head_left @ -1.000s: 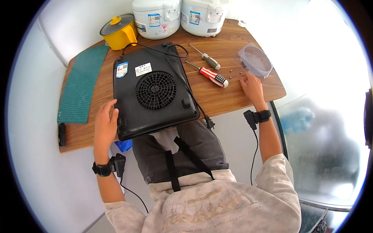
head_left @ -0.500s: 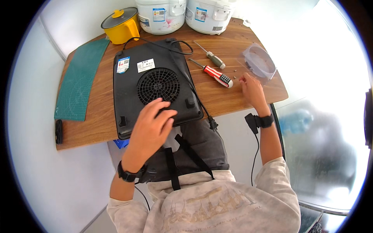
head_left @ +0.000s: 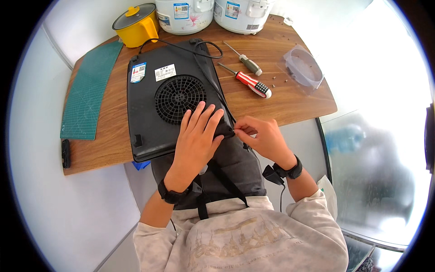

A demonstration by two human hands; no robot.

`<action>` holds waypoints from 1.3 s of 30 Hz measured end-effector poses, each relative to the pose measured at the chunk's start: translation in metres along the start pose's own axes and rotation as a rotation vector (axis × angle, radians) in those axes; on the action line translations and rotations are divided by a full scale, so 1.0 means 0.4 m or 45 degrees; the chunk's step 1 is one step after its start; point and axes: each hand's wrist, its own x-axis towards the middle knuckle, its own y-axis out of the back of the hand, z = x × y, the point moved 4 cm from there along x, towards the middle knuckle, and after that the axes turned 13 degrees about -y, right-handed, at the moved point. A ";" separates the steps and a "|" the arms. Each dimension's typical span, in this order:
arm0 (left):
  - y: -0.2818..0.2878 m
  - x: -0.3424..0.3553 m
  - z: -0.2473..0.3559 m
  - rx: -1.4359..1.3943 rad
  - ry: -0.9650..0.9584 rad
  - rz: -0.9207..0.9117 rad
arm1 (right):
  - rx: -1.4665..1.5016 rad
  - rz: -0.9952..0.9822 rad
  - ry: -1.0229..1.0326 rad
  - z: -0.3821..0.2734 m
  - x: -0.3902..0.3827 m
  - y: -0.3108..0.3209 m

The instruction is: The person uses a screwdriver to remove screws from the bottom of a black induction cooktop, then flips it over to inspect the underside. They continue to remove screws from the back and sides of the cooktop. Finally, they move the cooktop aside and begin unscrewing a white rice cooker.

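Observation:
A black induction cooker (head_left: 147, 106) lies upside down on the table, its round fan grille (head_left: 180, 99) facing up. My left hand (head_left: 195, 136) rests on the cooker's near part beside the grille, fingers stretched and apart, holding nothing. At the near right corner of the cooker, my right hand (head_left: 260, 136) has thumb and forefinger pinched together. Whatever is between those fingertips is too small to make out. The cooker's black power cord (head_left: 213, 81) runs across its right side and passes beside the right hand; its plug is mostly hidden.
Right of the cooker lie a red-handled screwdriver (head_left: 253, 85), a grey-green-handled screwdriver (head_left: 250, 65) and small screws (head_left: 273, 85). Farther right is a clear plastic container (head_left: 304, 68). A green cutting mat (head_left: 88, 97), yellow pot (head_left: 140, 29) and two white rice cookers (head_left: 185, 20) stand around.
My right hand has moved left from beside the screws to the cooker's near right corner. My left hand has shifted right and settled flat on the cooker.

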 end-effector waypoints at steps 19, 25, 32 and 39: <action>-0.033 0.046 0.015 0.033 -0.022 0.075 | -0.315 0.125 0.375 0.042 0.004 0.012; -0.031 0.043 0.014 0.023 -0.013 0.068 | -0.342 0.123 0.453 0.028 0.002 0.010; -0.043 0.043 0.020 0.008 0.025 0.050 | -0.323 0.145 0.478 0.051 0.003 0.011; -0.058 0.044 0.025 0.022 0.034 0.069 | -0.178 0.167 0.390 0.089 -0.004 0.011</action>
